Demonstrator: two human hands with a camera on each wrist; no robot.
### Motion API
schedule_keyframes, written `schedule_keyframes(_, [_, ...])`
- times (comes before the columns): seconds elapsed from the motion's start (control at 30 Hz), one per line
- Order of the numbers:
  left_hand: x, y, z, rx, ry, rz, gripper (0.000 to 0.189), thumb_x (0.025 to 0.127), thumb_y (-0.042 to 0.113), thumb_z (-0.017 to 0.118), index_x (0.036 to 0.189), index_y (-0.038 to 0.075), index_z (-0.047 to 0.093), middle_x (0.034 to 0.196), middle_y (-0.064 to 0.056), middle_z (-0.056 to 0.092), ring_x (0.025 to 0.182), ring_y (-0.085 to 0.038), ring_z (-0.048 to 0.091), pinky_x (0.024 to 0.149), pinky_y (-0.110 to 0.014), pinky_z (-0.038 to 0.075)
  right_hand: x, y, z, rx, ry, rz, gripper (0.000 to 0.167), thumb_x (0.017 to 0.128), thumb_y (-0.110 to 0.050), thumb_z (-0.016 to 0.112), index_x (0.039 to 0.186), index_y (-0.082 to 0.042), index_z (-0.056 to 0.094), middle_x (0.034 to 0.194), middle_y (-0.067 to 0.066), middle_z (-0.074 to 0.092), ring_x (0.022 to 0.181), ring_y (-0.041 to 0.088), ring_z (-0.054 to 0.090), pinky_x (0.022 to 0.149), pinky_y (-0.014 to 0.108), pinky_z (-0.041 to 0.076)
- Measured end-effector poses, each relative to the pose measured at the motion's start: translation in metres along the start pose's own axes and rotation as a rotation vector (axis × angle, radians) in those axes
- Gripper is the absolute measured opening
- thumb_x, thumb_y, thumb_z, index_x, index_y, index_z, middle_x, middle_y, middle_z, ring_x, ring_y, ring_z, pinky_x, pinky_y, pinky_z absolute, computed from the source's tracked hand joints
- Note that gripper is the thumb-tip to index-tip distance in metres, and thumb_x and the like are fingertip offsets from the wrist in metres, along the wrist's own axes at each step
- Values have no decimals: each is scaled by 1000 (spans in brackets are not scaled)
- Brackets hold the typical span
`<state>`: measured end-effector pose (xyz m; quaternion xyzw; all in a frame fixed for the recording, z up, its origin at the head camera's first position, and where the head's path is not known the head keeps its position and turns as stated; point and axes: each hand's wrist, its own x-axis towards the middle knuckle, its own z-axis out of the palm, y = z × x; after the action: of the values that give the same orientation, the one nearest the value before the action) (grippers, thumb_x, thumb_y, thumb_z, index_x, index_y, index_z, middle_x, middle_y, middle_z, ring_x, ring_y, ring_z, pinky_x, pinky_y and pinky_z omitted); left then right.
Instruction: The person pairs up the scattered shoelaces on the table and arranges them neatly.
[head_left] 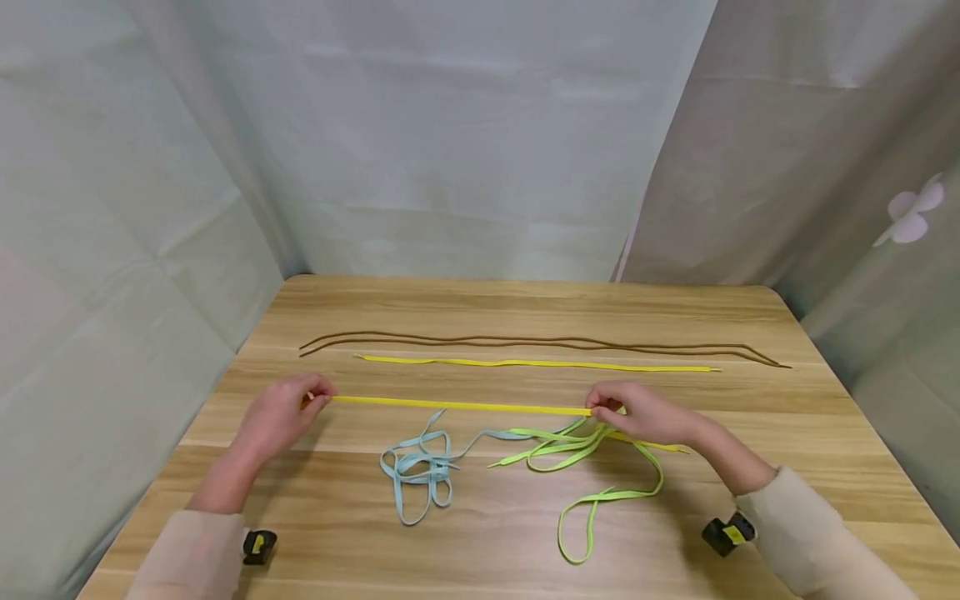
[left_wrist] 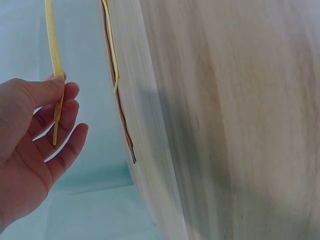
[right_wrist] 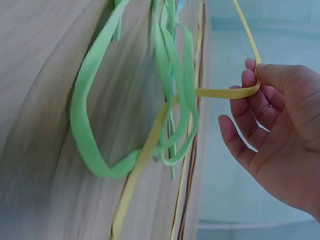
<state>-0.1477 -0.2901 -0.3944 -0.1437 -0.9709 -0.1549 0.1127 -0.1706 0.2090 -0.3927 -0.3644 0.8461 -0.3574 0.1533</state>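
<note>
A yellow shoelace (head_left: 457, 405) is stretched taut between the two hands above the table. My left hand (head_left: 283, 417) pinches it close to one tip; in the left wrist view the lace's tip (left_wrist: 55, 135) hangs below thumb and forefinger. Farther along, my right hand (head_left: 637, 411) pinches the same lace between thumb and fingers. Its tail (right_wrist: 125, 200) runs down past the green lace onto the table. A light green shoelace (head_left: 611, 495) lies in loose loops under and in front of the right hand. Left of it a light blue shoelace (head_left: 420, 471) sits in a tangle.
A second yellow shoelace (head_left: 525, 362) lies nearly straight across the table, behind the hands. Beyond it a pair of brown shoelaces (head_left: 480, 340) stretches side by side. The wooden table (head_left: 337, 567) has pale curtains (head_left: 465, 167) around its back and sides.
</note>
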Motion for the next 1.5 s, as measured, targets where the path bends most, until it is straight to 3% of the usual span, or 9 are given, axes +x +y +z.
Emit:
schedule_keyframes(0.23, [1, -6, -5, -1, -32, -33, 4, 84, 9, 64, 88, 7, 64, 77, -2, 64, 64, -14, 53, 56, -32, 42, -16, 3, -13, -10, 27, 39, 10, 95, -16, 50, 98, -10, 58, 87, 0, 57, 75, 9, 50, 64, 23, 44])
schedule_keyframes(0.67, [0, -25, -7, 21, 6, -37, 4, 83, 7, 65, 86, 9, 64, 77, -3, 64, 62, -13, 51, 55, -30, 40, -44, 18, -34, -61, 116, 158, 8, 94, -15, 52, 97, -14, 59, 89, 2, 60, 78, 16, 55, 69, 23, 47])
schedule_keyframes(1.0, [-1, -30, -10, 23, 6, -64, 4, 83, 6, 64, 86, 8, 64, 81, -7, 66, 64, -17, 55, 55, -32, 41, -66, 35, -44, -72, 208, 225, 10, 92, -12, 54, 97, -4, 59, 87, 7, 58, 74, 10, 52, 65, 22, 45])
schedule_keyframes(1.23, [1, -33, -10, 28, -30, -83, 4, 85, 9, 63, 87, 7, 64, 81, -8, 66, 63, -16, 53, 55, -32, 40, -79, 51, -52, -105, 282, 269, 12, 93, -13, 54, 96, -3, 59, 87, 9, 59, 75, 14, 54, 64, 22, 45])
schedule_keyframes(1.5, [9, -34, -4, 28, -79, -88, 4, 86, 11, 62, 87, 8, 65, 79, -5, 66, 63, -15, 53, 56, -32, 41, -89, 68, -58, -189, 315, 329, 13, 92, -15, 55, 94, -4, 61, 88, 7, 61, 76, 5, 52, 67, 22, 46])
